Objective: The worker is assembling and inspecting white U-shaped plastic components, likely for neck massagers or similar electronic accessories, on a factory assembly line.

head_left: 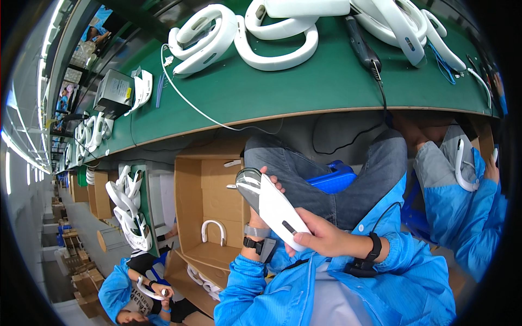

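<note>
Blue sleeves fill the lower edge, and both of the person's hands meet on one white curved casing (273,205) held over the lap. Right hand (322,234) is clenched around the casing's near end, thumb on top beside a small dark slot. Left hand (260,213) cups it from beneath, fingers just showing past the grey far tip; how tightly it grips I cannot tell. The casing's long axis runs from the right hand at about four o'clock up to ten o'clock, so the left hand sits nearer the tip. At nine o'clock stands an open cardboard box (190,206) with another white piece inside. At twelve o'clock, more white casings lie on the green bench (304,87).
</note>
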{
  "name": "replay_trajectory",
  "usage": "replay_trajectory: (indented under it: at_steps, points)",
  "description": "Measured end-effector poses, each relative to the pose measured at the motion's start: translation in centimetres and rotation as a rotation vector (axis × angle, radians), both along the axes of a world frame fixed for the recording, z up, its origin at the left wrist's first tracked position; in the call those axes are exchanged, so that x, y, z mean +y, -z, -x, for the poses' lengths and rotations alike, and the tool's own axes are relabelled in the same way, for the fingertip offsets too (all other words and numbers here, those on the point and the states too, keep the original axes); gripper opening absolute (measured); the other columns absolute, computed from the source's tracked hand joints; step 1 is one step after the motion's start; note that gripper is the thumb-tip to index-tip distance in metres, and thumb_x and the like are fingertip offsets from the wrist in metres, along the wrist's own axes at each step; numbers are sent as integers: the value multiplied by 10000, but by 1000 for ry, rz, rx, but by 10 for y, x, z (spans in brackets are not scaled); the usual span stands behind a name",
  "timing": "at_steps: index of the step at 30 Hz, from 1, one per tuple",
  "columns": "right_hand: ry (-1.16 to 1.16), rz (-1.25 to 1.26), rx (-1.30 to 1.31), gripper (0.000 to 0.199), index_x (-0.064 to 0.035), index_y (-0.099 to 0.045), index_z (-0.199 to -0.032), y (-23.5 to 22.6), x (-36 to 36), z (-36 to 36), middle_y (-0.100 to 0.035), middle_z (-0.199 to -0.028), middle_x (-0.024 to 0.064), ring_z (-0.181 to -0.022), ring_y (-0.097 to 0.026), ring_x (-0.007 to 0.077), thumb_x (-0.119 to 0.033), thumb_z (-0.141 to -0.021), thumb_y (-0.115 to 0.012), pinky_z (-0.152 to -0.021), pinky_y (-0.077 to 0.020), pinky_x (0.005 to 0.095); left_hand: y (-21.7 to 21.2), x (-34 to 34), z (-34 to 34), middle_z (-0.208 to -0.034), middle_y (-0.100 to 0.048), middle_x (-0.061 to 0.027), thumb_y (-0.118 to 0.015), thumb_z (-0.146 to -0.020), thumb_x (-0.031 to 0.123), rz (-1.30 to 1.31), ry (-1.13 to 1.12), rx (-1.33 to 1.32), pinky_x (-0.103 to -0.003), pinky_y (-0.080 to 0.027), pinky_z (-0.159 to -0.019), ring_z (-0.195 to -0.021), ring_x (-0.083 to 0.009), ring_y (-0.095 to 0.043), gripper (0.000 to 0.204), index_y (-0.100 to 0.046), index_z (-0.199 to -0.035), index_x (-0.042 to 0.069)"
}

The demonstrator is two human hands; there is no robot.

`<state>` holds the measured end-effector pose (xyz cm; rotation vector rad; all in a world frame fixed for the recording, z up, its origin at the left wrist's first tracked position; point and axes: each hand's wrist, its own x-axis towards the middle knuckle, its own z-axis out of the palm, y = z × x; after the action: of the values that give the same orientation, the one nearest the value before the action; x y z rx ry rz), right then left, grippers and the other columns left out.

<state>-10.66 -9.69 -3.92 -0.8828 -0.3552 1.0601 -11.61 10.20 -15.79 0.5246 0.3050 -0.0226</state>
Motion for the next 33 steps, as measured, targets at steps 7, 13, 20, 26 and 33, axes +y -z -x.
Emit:
replay_trajectory:
  at_steps: [7,13,20,26,33]
  points:
    - [60,-57,47,493,8,-357,-1361,20,1,1,-603,-1026,130,-892,-640,212,-292,-991,-486,-838,-504,351,-3,-1,5,-1053,-547,-74,-520,-959,316,-32,-37,214,-343,-503,-850,-897,-178,-546,511,-378,-1416,135]
    - [56,20,68,454,12,-397,-1305,8,0,-1,-615,-868,125,-736,-633,187,-294,-984,-491,-655,-521,312,-6,0,5,-1052,-558,-67,-528,-952,320,-71,-40,233,-343,-510,-859,-912,-174,-557,517,-383,-1413,137]
    - [81,20,63,452,16,-405,-1296,7,2,2,-614,-842,123,-712,-624,168,-291,-978,-497,-617,-513,292,-2,1,5,-1036,-549,-68,-534,-946,306,-62,-37,214,-333,-503,-841,-897,-177,-547,517,-382,-1406,124]
    - [72,15,59,465,22,-397,-1312,9,1,3,-615,-834,120,-700,-617,163,-284,-977,-498,-623,-509,292,6,2,7,-1030,-539,-71,-535,-948,277,-14,-44,203,-337,-494,-840,-888,-179,-535,519,-366,-1413,121]
    - [36,41,14,442,24,-392,-1316,7,1,1,-614,-833,114,-697,-611,153,-245,-975,-478,-637,-508,293,16,5,3,-1014,-530,-82,-529,-961,294,-15,-41,121,-347,-488,-839,-876,-183,-523,513,-363,-1416,127]
